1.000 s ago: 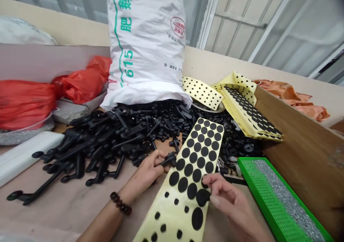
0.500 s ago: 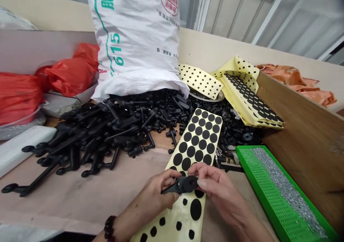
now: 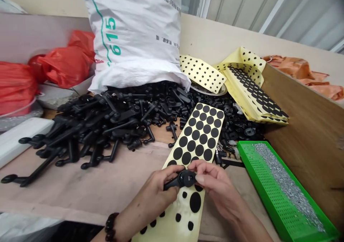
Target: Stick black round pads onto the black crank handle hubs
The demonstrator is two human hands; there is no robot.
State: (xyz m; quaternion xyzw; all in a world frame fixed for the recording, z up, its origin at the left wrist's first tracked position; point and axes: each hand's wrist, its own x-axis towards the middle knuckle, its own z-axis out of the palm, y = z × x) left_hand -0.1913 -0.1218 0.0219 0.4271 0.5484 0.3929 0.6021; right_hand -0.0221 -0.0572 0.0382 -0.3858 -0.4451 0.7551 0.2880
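My left hand is closed around a black plastic arm with a round end. Thumb and fingertips of my right hand pinch the edge of a round black sticker at that end. The sticker overlaps the round face; how far it touches is too small to tell. Beneath both hands lies a pale yellow sheet with rows of large black dots on its far part. Nearer me it carries small black spots and one large dot.
Black plastic arms lie heaped at left and centre below a white woven sack. A green tray of small metal pieces sits at right. More dotted sheets are stacked behind, by a wooden board. Red bags stand at left.
The round black sticker has moved from beside the plastic arm's round end to over it, tilting as it went. My hands stay close together. The camera view has shifted slightly.
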